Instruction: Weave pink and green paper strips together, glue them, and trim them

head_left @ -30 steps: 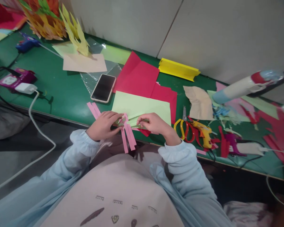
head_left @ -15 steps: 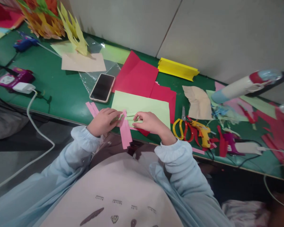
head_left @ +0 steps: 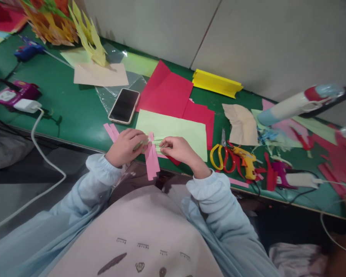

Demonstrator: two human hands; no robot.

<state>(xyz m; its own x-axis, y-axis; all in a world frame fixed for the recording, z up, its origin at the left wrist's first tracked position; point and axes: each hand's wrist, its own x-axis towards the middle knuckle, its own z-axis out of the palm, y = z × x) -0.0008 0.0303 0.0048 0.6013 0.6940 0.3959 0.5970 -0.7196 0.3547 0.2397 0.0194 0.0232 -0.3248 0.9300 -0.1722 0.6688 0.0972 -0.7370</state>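
Note:
My left hand (head_left: 125, 148) is closed on a small piece of light green paper with pink paper strips (head_left: 152, 161) crossing it. The lower ends of the pink strips hang past the table's front edge. Narrow light green paper strips (head_left: 158, 141) stretch from that piece toward my right hand (head_left: 180, 151), whose fingertips pinch their ends. Beneath both hands lies a light green sheet (head_left: 173, 123). More pink strips (head_left: 111, 132) stick out behind my left hand. Exactly how the pink and green strips cross is too small to make out.
A phone (head_left: 124, 105) and red paper (head_left: 167, 90) lie behind my hands. To the right are scissors (head_left: 227, 158), a yellow glue gun (head_left: 246, 161) and a bottle (head_left: 300, 105). A purple power socket (head_left: 17, 94) with cables and a blue glue gun (head_left: 29, 50) are at left.
My right hand has shifted slightly left and its fingers have closed further at the green strips' ends. My left hand stays nearly in place, still holding the paper piece.

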